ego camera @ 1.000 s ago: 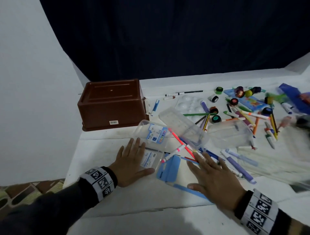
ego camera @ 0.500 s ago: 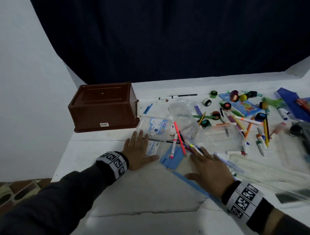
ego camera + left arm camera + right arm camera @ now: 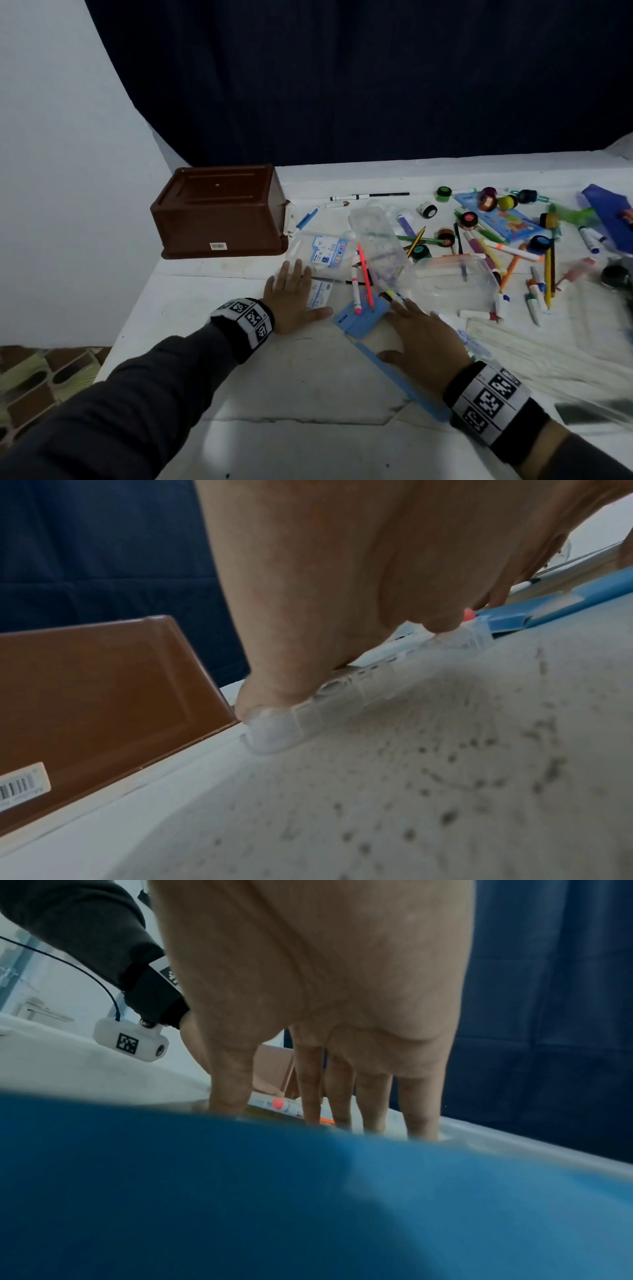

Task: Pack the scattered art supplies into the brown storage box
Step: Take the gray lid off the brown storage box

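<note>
The brown storage box (image 3: 219, 212) stands bottom-up at the table's left, also seen in the left wrist view (image 3: 103, 691). My left hand (image 3: 291, 298) lies flat, fingers straight, on a clear plastic pen case (image 3: 318, 260) with a blue label; its edge (image 3: 342, 691) shows under the fingers. My right hand (image 3: 421, 339) lies flat with spread fingers on a blue folder (image 3: 363, 318), which fills the right wrist view (image 3: 308, 1191). Pink and red markers (image 3: 363, 281) lie just beyond it. Neither hand holds anything.
Two more clear plastic containers (image 3: 376, 243) (image 3: 455, 284) lie mid-table. Markers, pencils and small paint pots (image 3: 469, 219) are scattered to the right, with a dark blue pouch (image 3: 606, 212) at the far right. The table's left edge drops to a patterned floor (image 3: 44, 373).
The head view has shifted up and back, so the hands and supplies sit lower and smaller. Both hands stay flat in the same places on the case and folder.
</note>
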The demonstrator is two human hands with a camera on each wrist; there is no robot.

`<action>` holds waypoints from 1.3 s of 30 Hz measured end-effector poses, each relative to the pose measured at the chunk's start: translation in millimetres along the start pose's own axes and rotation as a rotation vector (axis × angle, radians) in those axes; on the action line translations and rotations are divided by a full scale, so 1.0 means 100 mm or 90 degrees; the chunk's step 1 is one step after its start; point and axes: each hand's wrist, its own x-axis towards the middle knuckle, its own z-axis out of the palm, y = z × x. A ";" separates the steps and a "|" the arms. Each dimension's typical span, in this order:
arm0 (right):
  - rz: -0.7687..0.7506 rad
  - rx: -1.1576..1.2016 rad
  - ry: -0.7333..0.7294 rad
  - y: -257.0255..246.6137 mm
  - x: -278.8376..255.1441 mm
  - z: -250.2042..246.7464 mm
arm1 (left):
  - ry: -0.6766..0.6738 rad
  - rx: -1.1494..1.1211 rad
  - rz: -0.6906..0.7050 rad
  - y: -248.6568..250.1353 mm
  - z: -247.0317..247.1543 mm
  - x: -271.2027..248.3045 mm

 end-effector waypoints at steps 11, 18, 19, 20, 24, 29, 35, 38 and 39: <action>0.091 -0.002 0.062 -0.04 -0.06 -0.07 | -0.011 -0.050 0.058 0.10 -0.06 0.14; 0.089 0.024 0.195 -0.54 0.08 -0.31 | 0.007 -0.238 0.190 -0.34 -0.38 -0.12; 0.083 0.035 0.219 -0.63 0.13 -0.36 | 0.030 -0.269 0.202 -0.45 -0.41 -0.17; 0.081 0.052 0.239 -0.73 0.19 -0.40 | 0.056 -0.289 0.211 -0.57 -0.43 -0.22; 0.046 0.147 0.333 -1.08 0.56 -0.51 | 0.186 -0.367 0.214 -1.11 -0.54 -0.37; 0.012 0.295 0.389 -1.40 1.23 -0.66 | 0.366 -0.465 0.154 -1.88 -0.75 -0.45; 0.033 0.426 0.348 -1.65 2.10 -0.89 | 0.480 -0.519 0.062 -2.62 -0.97 -0.19; 0.083 0.381 0.280 -1.72 2.44 -0.94 | 0.432 -0.591 0.005 -2.72 -1.07 -0.02; 0.100 0.373 0.252 -1.73 2.54 -0.93 | 0.407 -0.646 -0.013 -2.76 -1.08 0.03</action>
